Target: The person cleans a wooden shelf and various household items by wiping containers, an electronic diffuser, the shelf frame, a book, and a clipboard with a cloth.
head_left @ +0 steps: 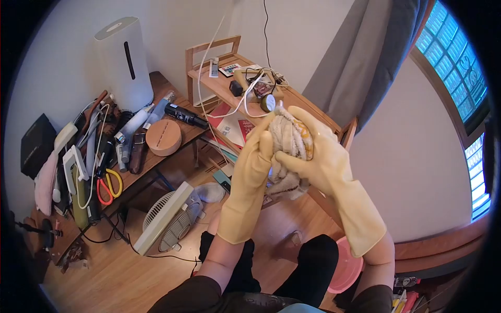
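Cream rubber gloves cover both of my hands, which are raised in front of me. Between them is a bunched, light-coloured cloth (288, 136) with a yellow pattern along one side. My left hand (251, 161) presses the cloth from the left, fingers curled against it. From the right, my right hand (324, 156) wraps round it, thumb across the front. A small greyish tip (280, 104) pokes out at the top of the cloth; what it belongs to is hidden.
A wooden shelf (308, 104) with cables stands behind my hands. On the left, a cluttered table (180, 136) holds a white appliance (122, 65), scissors (110, 185) and a round wooden box (164, 137). A fan (169, 216) and a pink basin (346, 266) are lower down.
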`<control>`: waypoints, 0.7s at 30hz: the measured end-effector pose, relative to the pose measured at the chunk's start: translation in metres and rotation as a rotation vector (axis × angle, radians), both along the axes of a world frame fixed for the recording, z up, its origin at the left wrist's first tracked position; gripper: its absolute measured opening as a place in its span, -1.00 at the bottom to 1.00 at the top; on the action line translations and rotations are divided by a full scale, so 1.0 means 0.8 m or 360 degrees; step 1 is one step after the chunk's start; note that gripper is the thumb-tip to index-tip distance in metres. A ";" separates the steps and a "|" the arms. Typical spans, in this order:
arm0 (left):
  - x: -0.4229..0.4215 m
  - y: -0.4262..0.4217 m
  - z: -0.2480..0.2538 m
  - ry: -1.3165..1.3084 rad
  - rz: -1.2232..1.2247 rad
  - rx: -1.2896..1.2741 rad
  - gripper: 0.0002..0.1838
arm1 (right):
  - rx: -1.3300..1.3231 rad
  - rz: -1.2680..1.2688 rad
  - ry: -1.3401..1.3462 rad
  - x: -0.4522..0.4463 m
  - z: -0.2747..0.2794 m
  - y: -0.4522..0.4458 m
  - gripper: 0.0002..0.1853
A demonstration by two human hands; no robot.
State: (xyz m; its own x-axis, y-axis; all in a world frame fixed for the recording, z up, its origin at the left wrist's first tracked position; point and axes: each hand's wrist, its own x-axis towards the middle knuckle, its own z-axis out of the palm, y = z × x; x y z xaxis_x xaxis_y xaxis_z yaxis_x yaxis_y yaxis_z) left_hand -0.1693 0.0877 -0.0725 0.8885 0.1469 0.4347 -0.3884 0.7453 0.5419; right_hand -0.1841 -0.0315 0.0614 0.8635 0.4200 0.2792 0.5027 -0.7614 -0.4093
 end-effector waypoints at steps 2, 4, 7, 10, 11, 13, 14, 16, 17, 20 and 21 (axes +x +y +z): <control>-0.003 0.000 -0.013 0.0060 -0.0052 0.0202 -0.24 | 0.0038 -0.0032 0.0130 0.000 0.007 -0.002 -0.15; -0.003 -0.003 -0.020 0.0112 -0.0125 0.0402 -0.23 | -0.0075 -0.0091 -0.0011 0.003 0.016 -0.006 -0.23; 0.002 -0.010 -0.013 -0.0058 0.0028 0.0493 -0.28 | 0.0549 -0.0137 0.0592 0.015 0.033 -0.011 -0.20; 0.007 -0.030 -0.008 -0.0037 -0.0112 -0.0140 -0.30 | 0.0943 0.0096 0.0818 0.032 0.028 -0.032 -0.29; 0.008 -0.028 -0.004 -0.0007 -0.0251 -0.0383 -0.29 | 0.1212 0.0290 0.0963 0.035 0.027 -0.035 -0.33; 0.002 -0.028 0.007 0.0223 -0.0069 -0.0408 -0.32 | 0.1321 0.0332 0.1028 0.024 0.026 -0.037 -0.34; 0.007 -0.026 0.004 0.0168 -0.0135 -0.0429 -0.34 | 0.1465 0.0450 0.1023 0.025 0.015 -0.041 -0.31; 0.006 -0.024 0.004 0.0113 -0.0201 -0.0445 -0.35 | 0.1613 0.0570 0.1015 0.025 -0.002 -0.047 -0.27; 0.002 -0.024 0.010 0.0219 -0.0153 -0.0425 -0.29 | 0.1669 0.0596 0.0951 0.024 -0.009 -0.050 -0.21; -0.002 -0.018 0.011 0.0300 -0.0154 -0.0409 -0.27 | 0.1729 0.0614 0.0800 0.016 -0.029 -0.055 -0.11; -0.002 -0.015 0.010 0.0274 -0.0205 -0.0414 -0.31 | 0.1731 0.0603 0.0709 0.011 -0.034 -0.056 -0.06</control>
